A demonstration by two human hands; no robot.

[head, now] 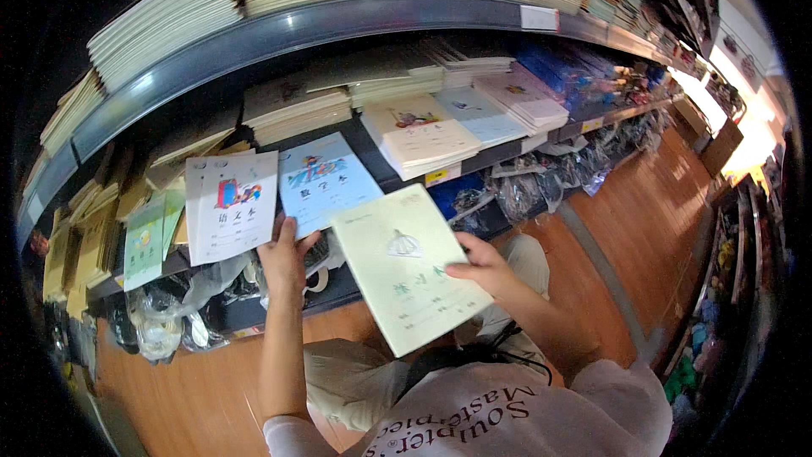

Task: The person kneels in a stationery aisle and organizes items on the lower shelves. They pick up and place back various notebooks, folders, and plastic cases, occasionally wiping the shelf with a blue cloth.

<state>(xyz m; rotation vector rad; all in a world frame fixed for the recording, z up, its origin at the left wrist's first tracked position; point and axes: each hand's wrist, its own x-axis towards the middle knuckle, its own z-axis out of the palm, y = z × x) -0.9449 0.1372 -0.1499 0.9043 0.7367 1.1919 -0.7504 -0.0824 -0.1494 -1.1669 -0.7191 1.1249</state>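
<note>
My right hand (485,266) grips the right edge of a pale green exercise book (412,304), with the thumb on its cover, which bears a drawing and writing. My left hand (288,251) is at the lower edges of a blue exercise book (327,184) and of white exercise books (235,203) with a coloured picture, at the shelf front. Its thumb and a finger are apart; whether it grips either book cannot be made out. The pale green book overlaps the lower right corner of the blue one.
Cream exercise books (419,133), pale blue ones (485,117) and pink ones (523,98) lie stacked on the shelf. Green booklets (144,244) stand at the left. Above runs a dark shelf edge (355,13) under thick paper stacks. Plastic-wrapped goods (520,193) hang below, over a wooden floor (653,222).
</note>
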